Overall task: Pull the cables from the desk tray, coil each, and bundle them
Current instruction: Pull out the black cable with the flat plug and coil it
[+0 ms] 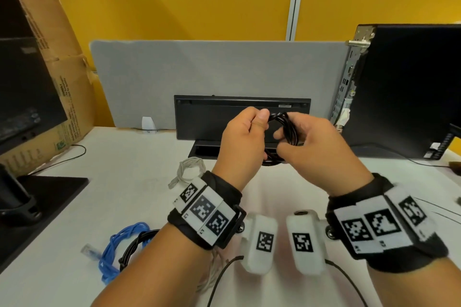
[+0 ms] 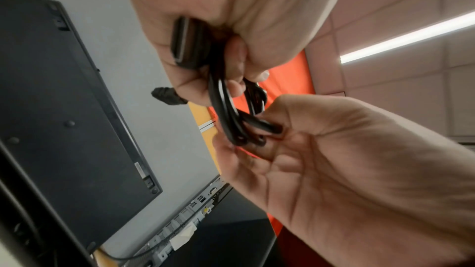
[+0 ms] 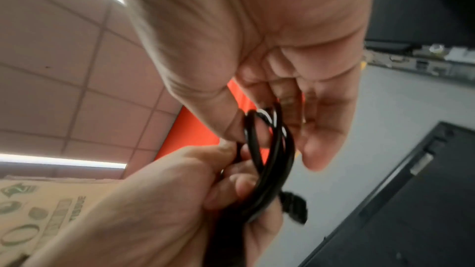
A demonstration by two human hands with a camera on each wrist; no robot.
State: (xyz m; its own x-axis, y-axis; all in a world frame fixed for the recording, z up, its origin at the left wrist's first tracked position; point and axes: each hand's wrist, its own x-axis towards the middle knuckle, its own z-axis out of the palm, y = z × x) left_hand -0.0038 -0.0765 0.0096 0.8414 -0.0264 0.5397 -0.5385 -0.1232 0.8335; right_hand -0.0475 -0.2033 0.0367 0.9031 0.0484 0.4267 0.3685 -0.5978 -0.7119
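- Black cable (image 1: 284, 132): I see it wound into several loops and held above the desk (image 1: 139, 207), in front of the upturned keyboard (image 1: 242, 117).
- Left hand (image 1: 243, 139): my fingers are curled tight round one side of the loops; the left wrist view shows a flat black connector (image 2: 186, 42) pressed into the palm and a second plug (image 2: 167, 95) poking out past the fingers.
- Right hand (image 1: 311, 147): thumb and fingers pinch the opposite side of the same loops; the right wrist view shows the strands crossing between thumb and forefinger, with the other fingers straighter beyond them.
- Nearby on the desk: a grey cable (image 1: 187, 171) lies coiled just left of my left wrist; a blue cable (image 1: 117, 247) lies bundled at the near left edge, with another black coil (image 1: 136, 244) touching it.
- Behind the hands: the black desk tray (image 1: 204, 151) sits at the foot of the keyboard, before a grey partition (image 1: 154, 77).
- Flanks: a computer tower (image 1: 409, 87) stands at right; a cardboard box (image 1: 52, 57) leans at left.
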